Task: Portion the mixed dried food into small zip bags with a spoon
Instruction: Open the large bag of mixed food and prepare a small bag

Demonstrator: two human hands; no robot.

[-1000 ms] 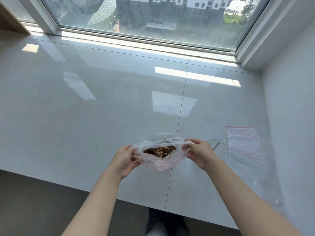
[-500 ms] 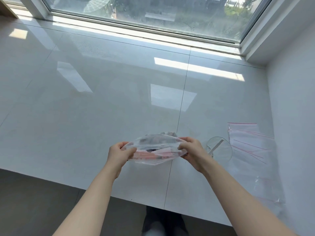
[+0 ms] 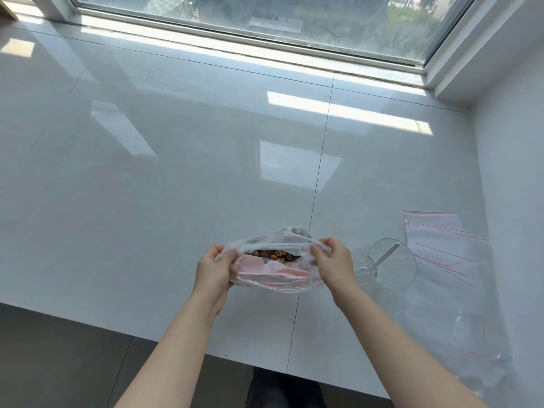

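A glossy white tiled bench [image 3: 176, 178] runs up to a wide window [image 3: 265, 13], with a pale wall on the right and bright patches of light reflected in the tiles. Near the front edge, a clear zip bag [image 3: 273, 272] with pink printing is held just above the bench between two bare hands. The left hand [image 3: 213, 272] pinches the bag's left end, fingers curled round the plastic; the right hand [image 3: 334, 267] pinches the right end the same way. The mouth of the bag gapes open between them, and brown mixed dried food [image 3: 275, 255] shows inside. Just right of the right hand stands a clear glass cup [image 3: 393, 266] with a pale spoon [image 3: 384, 256] leaning in it. Beside the cup, towards the wall, lies a loose spread of small zip bags [image 3: 441, 248] with red seal lines, flat on the bench.
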